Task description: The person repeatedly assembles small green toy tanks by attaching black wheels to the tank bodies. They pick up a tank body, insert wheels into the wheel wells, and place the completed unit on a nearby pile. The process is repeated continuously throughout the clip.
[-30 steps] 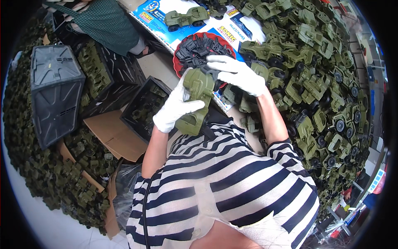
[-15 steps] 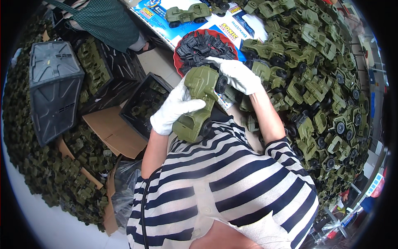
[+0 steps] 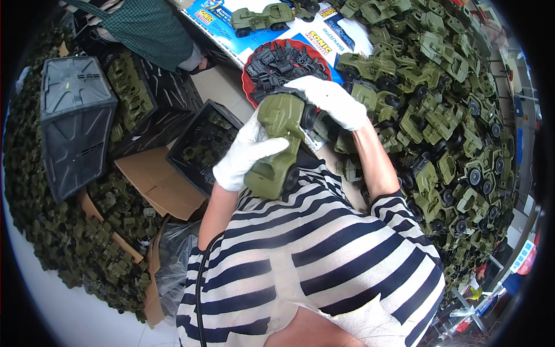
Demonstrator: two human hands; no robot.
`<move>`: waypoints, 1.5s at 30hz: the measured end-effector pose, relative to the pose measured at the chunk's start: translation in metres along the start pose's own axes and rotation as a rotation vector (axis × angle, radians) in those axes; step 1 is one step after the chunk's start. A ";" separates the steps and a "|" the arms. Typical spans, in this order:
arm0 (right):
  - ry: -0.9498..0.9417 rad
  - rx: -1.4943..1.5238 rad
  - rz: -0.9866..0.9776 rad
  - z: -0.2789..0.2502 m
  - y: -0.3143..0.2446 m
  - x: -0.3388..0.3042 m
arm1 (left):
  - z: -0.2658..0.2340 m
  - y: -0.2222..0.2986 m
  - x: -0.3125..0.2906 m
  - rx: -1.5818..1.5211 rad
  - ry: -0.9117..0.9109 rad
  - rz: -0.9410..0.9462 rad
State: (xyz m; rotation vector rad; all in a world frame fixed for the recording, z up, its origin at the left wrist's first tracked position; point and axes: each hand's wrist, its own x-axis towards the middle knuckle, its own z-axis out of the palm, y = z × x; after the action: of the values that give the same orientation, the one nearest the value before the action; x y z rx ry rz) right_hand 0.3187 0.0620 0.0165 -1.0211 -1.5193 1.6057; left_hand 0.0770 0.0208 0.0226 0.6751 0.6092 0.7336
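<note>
My left hand [image 3: 239, 156], in a white glove, is closed round an olive-green toy jeep [image 3: 278, 118] with black wheels. It holds the jeep upright on end before my chest, thumb across its side. My right hand [image 3: 332, 99], also gloved in white, bends over the jeep's upper end. Its fingertips are partly hidden there, and whatever they pinch does not show. Right behind both hands stands a red scalloped bowl [image 3: 247, 87] heaped with dark grey plastic parts [image 3: 287, 65].
Many green toy jeeps [image 3: 430, 124] are piled on the right. Another jeep [image 3: 263, 19] rests on printed sheets [image 3: 217, 30] at the back. On the left are black crates [image 3: 173, 98], a grey crate [image 3: 78, 115], a cardboard flap [image 3: 161, 182] and a person's green garment [image 3: 141, 32].
My right hand has shifted slightly, its index finger going from stretched out over the bowl to bent down at the jeep's upper end. The left hand still holds the jeep, barely moved.
</note>
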 end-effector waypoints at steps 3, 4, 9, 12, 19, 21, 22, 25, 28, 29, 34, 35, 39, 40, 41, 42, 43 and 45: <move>0.084 0.068 -0.056 0.029 -0.001 0.004 | -0.002 -0.029 0.001 0.124 0.029 0.225; 0.097 0.275 -0.084 0.040 0.007 0.002 | -0.007 -0.036 0.000 0.149 0.035 0.296; 0.244 0.235 -0.034 0.079 0.031 -0.012 | -0.033 -0.042 0.000 0.430 0.106 0.459; 0.198 0.127 -0.133 0.085 0.024 -0.021 | -0.025 -0.041 -0.010 0.604 0.306 0.519; 0.390 -0.162 -0.257 0.121 0.043 -0.024 | -0.024 -0.051 -0.016 0.683 0.443 0.639; 0.368 -0.271 -0.255 0.125 0.033 -0.019 | -0.024 -0.055 -0.023 0.666 0.526 0.628; 0.338 -0.220 -0.259 0.128 0.027 -0.014 | -0.027 -0.053 -0.027 0.691 0.527 0.617; 0.315 -0.307 -0.208 0.140 0.052 0.003 | -0.044 -0.058 -0.033 0.579 0.678 0.563; 0.257 -0.352 0.115 0.158 0.043 0.029 | -0.103 -0.074 -0.041 0.511 0.798 0.410; 0.312 -0.543 -0.053 0.149 0.048 0.032 | -0.131 -0.082 -0.047 0.512 0.884 0.387; 0.469 -0.686 -0.085 0.072 0.062 0.040 | -0.207 -0.062 -0.082 0.462 1.163 0.283; 0.514 -0.760 -0.050 0.058 0.065 0.039 | -0.219 -0.048 -0.081 1.172 1.306 0.232; 0.477 -1.061 0.184 0.029 0.077 0.038 | -0.165 0.021 0.007 1.096 1.025 0.126; 0.448 -1.080 0.208 0.028 0.076 0.040 | -0.170 0.022 0.042 1.068 0.916 0.252; 0.423 -1.094 0.237 0.026 0.073 0.041 | -0.155 0.036 0.078 0.964 0.783 0.307; 0.397 -1.112 0.261 0.026 0.073 0.042 | -0.161 0.043 0.116 1.170 0.705 0.335; 0.386 -1.113 0.282 0.026 0.076 0.043 | -0.160 0.053 0.154 1.428 0.681 0.286; 0.386 -1.076 0.286 0.023 0.079 0.042 | -0.144 0.072 0.212 1.842 0.589 0.281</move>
State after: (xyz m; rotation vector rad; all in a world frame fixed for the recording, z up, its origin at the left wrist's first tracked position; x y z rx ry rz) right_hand 0.2815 0.0829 -0.0655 -2.0393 -2.0106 0.5644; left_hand 0.0743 0.2702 -0.0704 2.2936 1.7741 0.4363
